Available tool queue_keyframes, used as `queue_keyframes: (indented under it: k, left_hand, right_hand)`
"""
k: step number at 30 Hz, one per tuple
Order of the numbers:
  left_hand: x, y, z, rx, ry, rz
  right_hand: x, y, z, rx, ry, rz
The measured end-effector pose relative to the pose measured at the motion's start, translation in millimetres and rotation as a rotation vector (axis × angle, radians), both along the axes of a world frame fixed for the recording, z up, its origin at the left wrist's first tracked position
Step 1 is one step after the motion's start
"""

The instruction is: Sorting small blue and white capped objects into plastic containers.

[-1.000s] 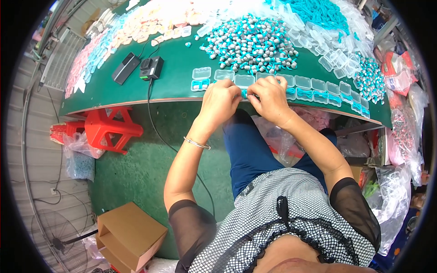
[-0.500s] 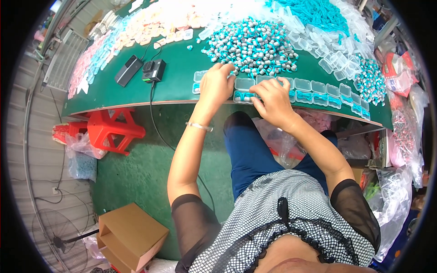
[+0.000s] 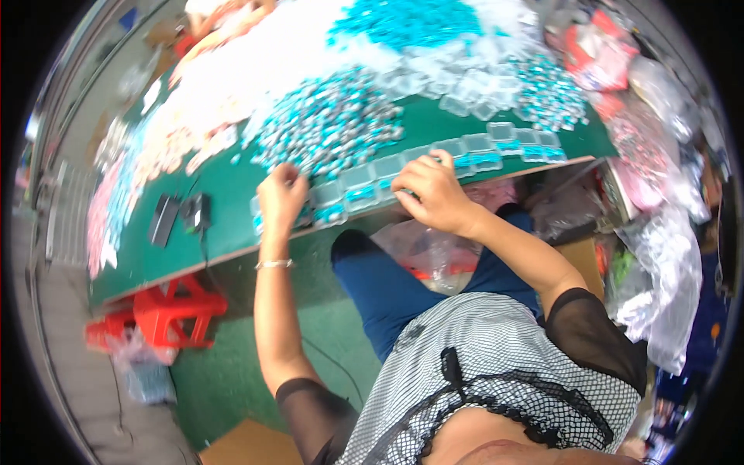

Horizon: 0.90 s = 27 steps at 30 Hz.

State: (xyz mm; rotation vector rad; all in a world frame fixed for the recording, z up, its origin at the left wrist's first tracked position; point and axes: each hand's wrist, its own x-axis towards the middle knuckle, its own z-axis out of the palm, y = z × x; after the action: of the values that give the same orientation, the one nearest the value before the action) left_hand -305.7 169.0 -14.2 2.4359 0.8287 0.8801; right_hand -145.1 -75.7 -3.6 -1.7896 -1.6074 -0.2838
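Note:
My left hand (image 3: 281,198) reaches up to the near edge of a heap of small grey-and-teal pieces (image 3: 329,124) on the green table (image 3: 225,209), its fingers curled among them. My right hand (image 3: 430,190) rests on a row of small clear plastic boxes (image 3: 465,151) along the table's front edge, fingertips pressed onto one box. Some boxes hold teal pieces. Whether either hand holds a piece is hidden by the fingers.
A pile of empty clear boxes (image 3: 473,77) and a teal heap (image 3: 403,19) lie farther back. Pink and white pieces (image 3: 209,108) cover the left. Two dark devices (image 3: 180,215) sit near the left edge. A red stool (image 3: 167,310) stands below; plastic bags (image 3: 659,256) at right.
The view has tilted and shifted. My left hand has moved up and left, away from the box row to the grey-and-teal heap. My right hand stays on the boxes.

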Motion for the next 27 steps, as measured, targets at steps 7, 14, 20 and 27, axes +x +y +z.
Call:
queue_keyframes:
  k: [7, 14, 20, 27]
  left_hand:
    - [-1.0, 12.9, 6.6, -0.241, -0.031, 0.000]
    - [-3.8, 10.7, 10.6, -0.511, -0.132, -0.115]
    - [-10.0, 3.7, 14.9, -0.682, -0.294, -0.183]
    - [-27.3, -18.8, 24.8, -0.692, -0.320, -0.197]
  right_hand:
    - [120.8, -60.6, 11.0, 0.090, 0.059, -0.341]
    - [235.4, -120.7, 7.8, -0.183, -0.132, -0.873]
    - [251.7, -116.3, -3.2, -0.464, -0.245, -0.901]
    - [251.7, -92.6, 1.4, -0.726, -0.308, -1.001]
